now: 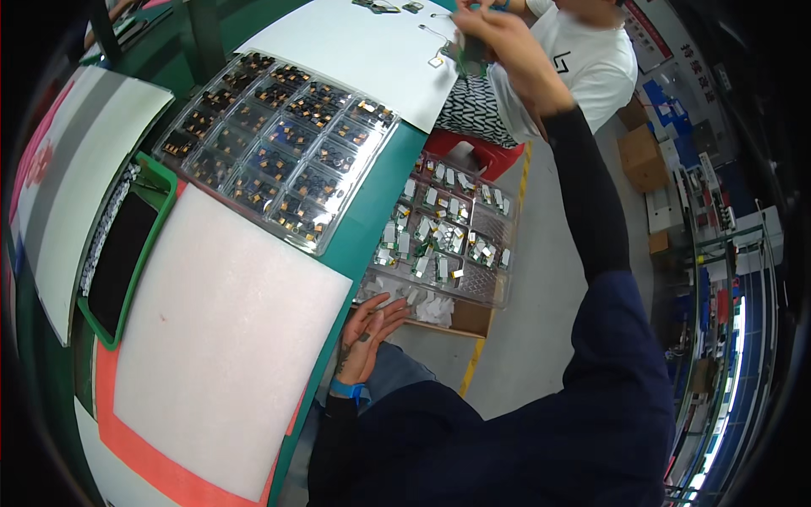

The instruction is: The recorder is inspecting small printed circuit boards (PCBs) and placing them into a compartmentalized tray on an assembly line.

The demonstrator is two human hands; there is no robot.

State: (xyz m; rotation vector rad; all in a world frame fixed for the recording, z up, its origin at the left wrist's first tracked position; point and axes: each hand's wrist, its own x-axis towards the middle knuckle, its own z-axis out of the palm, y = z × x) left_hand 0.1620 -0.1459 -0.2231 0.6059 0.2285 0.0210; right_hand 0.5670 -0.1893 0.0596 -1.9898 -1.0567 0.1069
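Resting beside the green table edge, the left hand (368, 331) is held loosely open and empty, touching a clear plastic compartment tray (494, 291) filled with small white-and-gold parts. The right hand (490, 34) is raised, pinching a small dark green part (470, 52). Dark components are held in another clear tray (382, 139) on the table

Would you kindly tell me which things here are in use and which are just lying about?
In use: left hand resting at the lower clear parts tray; right hand raised, holding a small green part.

Lying about: compartment tray, white foam sheet, black tablet, cardboard box.
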